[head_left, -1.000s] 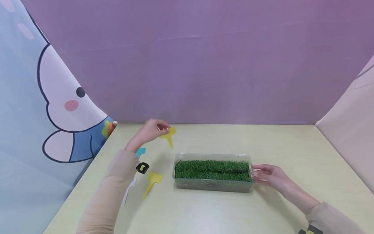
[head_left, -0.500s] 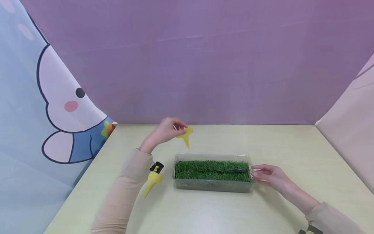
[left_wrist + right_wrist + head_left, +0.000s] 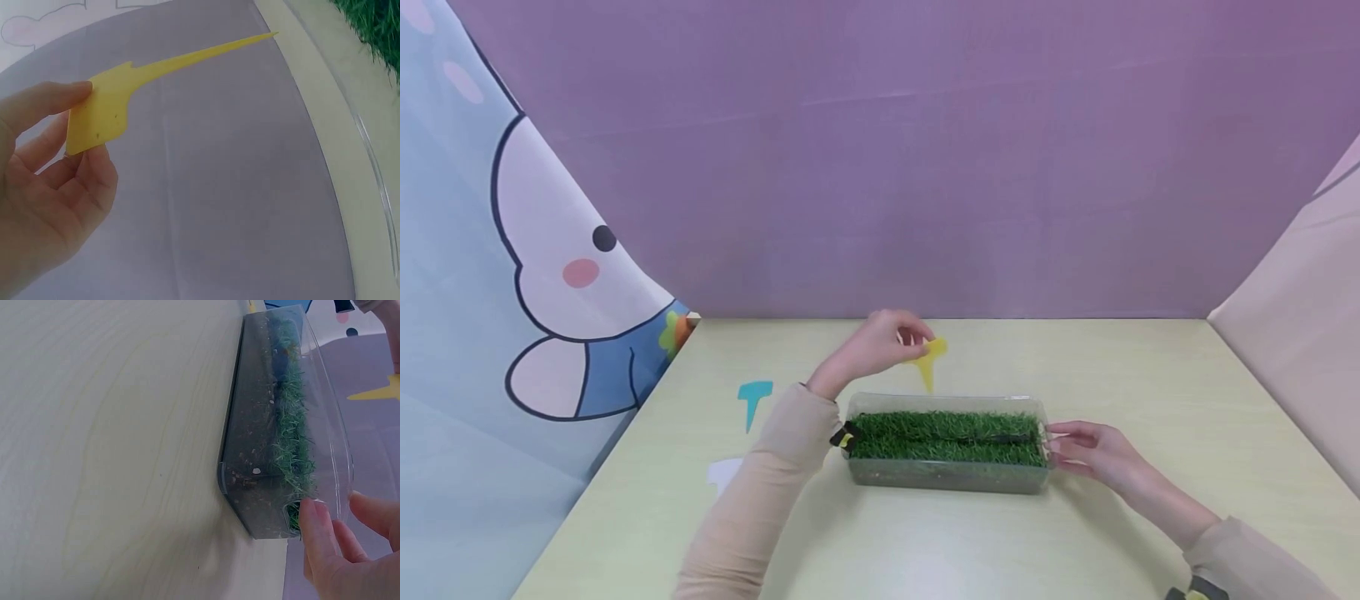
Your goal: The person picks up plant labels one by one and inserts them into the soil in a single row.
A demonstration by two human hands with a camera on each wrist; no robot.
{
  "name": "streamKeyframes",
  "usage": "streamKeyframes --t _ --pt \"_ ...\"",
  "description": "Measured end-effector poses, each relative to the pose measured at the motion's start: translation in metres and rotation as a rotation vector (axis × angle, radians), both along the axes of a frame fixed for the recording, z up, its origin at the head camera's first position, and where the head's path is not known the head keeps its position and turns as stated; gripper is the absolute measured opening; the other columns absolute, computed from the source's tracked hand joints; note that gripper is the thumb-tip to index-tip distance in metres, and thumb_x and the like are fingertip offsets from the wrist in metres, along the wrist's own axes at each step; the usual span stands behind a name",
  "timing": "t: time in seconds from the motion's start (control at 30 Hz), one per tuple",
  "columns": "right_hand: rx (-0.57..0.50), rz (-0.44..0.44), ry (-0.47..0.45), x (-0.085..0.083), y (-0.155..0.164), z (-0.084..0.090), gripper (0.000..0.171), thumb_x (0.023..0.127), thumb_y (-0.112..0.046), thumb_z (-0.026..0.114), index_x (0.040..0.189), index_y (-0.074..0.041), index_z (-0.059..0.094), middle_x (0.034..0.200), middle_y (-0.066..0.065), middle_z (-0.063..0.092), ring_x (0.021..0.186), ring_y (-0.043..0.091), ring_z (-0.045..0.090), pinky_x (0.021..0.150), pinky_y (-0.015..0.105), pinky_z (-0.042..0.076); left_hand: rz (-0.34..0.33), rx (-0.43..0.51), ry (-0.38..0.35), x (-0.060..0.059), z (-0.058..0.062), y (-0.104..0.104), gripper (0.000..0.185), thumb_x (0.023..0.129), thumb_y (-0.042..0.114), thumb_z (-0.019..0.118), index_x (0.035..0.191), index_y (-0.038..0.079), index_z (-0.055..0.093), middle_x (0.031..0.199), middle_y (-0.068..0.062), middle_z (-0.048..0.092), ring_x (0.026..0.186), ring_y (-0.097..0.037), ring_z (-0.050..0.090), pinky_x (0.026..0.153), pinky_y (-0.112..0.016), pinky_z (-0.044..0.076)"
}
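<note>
Holding a yellow tag above the grass box

A yellow tag (image 3: 929, 358) is pinched by its flat head in the left hand (image 3: 880, 346), spike pointing down over the far rim of the clear box (image 3: 947, 477) of green turf on the counter (image 3: 1075, 542). The box's end is steadied by the right hand (image 3: 1093, 454), fingers straight. No writing is seen.

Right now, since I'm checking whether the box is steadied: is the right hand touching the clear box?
Touching. The right wrist view shows the right hand with its fingertips against the end wall of the clear box.
</note>
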State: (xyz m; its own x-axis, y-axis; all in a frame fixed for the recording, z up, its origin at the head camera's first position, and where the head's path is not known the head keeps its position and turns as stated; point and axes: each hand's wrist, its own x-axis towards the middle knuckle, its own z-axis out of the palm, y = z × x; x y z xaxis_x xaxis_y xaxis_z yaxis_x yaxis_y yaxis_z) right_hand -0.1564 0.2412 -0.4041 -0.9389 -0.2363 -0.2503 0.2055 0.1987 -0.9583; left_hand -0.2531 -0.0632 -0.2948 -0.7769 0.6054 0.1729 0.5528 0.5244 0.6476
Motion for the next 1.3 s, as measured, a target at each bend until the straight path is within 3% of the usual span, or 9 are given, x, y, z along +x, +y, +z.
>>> streamKeyframes --t 0.47,1.0,1.3 --pt "-0.016 0.015 0.001 -0.001 0.0 0.0 0.05 0.085 -0.007 0.055 0.122 0.018 0.033 0.104 0.015 0.06 0.087 0.012 0.06 0.08 0.029 0.048 -0.097 -0.014 -0.032 0.004 -0.011 0.034 0.013 0.083 0.007 0.06 0.095 0.006 0.064 0.077 0.0 0.058 0.069 -0.01 0.051 0.057 -0.019 0.043" --pt "-0.015 0.009 -0.001 -0.001 0.0 0.002 0.049 0.085 -0.004 0.055 0.122 0.019 0.033 0.104 0.018 0.06 0.086 0.012 0.061 0.08 0.029 0.048 -0.151 -0.021 -0.088 0.013 -0.018 0.068 0.01 0.083 0.006 0.06 0.092 0.006 0.063 0.074 0.001 0.058 0.064 -0.009 0.05 0.056 -0.017 0.042" --pt "-0.005 0.006 0.001 -0.002 0.0 0.002 0.049 0.084 -0.004 0.055 0.122 0.018 0.033 0.105 0.02 0.059 0.087 0.013 0.061 0.08 0.029 0.048 -0.167 -0.108 -0.077 0.018 -0.023 0.084 0.008 0.084 0.009 0.06 0.091 0.009 0.063 0.076 0.005 0.058 0.067 -0.004 0.051 0.059 -0.013 0.041"
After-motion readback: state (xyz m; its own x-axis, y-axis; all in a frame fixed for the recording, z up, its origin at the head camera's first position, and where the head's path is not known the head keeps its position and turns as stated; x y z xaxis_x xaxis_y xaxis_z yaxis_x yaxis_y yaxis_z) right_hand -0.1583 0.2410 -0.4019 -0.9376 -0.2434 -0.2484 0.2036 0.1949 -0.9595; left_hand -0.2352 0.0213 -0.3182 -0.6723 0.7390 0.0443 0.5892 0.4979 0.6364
